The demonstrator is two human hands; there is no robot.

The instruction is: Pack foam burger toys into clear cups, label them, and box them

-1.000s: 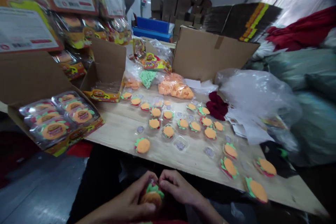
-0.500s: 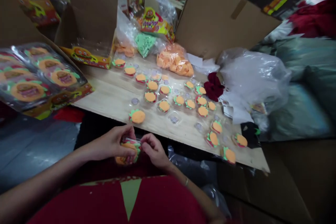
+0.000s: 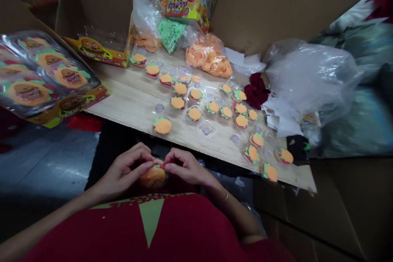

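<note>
Close to my body, below the table's near edge, I hold a burger-shaped candy pack with an orange top and green and red layers. My left hand pinches its left upper edge between thumb and fingers. On the opposite side my right hand pinches the rim, thumb and forefinger pressed together. The fingers cover part of the pack. Just beyond them, on the table, lies another orange-topped burger candy in a clear shell.
Several burger candies in clear shells spread over the wooden tabletop. A display box of packed burgers stands left. Bags of orange pieces and green pieces lie at the back. A large plastic bag sits right.
My left hand has shifted from gripping the pack's side to pinching its upper edge. The pack has turned, and both hands' fingers now meet near its top. The view has tilted slightly.
</note>
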